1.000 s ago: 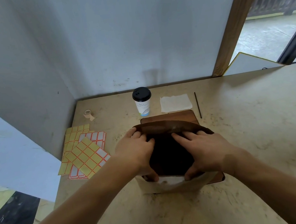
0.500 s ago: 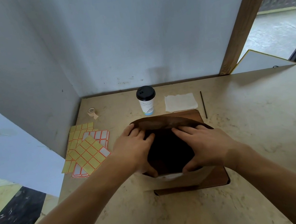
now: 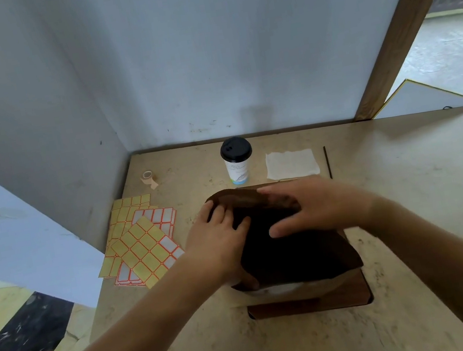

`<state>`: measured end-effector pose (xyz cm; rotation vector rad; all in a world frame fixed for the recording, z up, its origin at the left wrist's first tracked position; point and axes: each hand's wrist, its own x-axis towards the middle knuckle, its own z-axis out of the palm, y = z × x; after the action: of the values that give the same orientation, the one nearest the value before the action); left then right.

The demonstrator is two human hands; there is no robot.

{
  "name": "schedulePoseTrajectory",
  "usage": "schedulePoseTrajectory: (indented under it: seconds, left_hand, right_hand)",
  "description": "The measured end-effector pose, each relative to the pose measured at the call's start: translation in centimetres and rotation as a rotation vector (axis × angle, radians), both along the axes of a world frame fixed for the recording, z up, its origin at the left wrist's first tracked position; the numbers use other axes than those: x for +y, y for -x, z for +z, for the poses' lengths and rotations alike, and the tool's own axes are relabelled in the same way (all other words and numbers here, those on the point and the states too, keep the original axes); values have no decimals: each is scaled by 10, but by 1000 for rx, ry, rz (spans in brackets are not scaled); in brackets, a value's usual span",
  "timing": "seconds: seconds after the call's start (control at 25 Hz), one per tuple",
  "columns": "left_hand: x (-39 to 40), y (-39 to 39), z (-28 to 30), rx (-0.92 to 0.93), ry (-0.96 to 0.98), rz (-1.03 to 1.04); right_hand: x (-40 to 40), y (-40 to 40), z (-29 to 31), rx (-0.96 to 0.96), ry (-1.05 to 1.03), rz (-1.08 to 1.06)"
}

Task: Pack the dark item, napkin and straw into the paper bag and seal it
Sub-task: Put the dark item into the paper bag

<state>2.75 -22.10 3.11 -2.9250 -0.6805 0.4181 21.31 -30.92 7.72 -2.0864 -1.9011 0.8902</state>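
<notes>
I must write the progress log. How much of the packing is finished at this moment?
Done: the bag stands open. In hand: left hand holds its left rim; right hand hovers over the mouth. Left: cup, napkin and straw lie unpacked behind it; sealing not begun.

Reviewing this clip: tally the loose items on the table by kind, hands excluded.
Paper bag: 1
Cup: 1
Napkin: 1
Straw: 1
Tape roll: 1
Label sheets: at least 4, overlapping, exact count unclear
Total: at least 9
</notes>
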Motion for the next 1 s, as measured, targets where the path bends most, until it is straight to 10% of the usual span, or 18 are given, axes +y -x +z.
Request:
schedulePoseTrajectory:
  seconds: [0.2,0.6,1.0]
  left_hand:
    - [7,-1,0,25,8,27]
    - [6,-7,-7,0,-5,-7]
    - [10,-8,-7,54,-10,-33]
  right_hand:
    - [71,-34,20,150,-166,-175]
    - [235,-82,-95,-421,55,-103]
    - [258,-87,-153,-327,-16,-110]
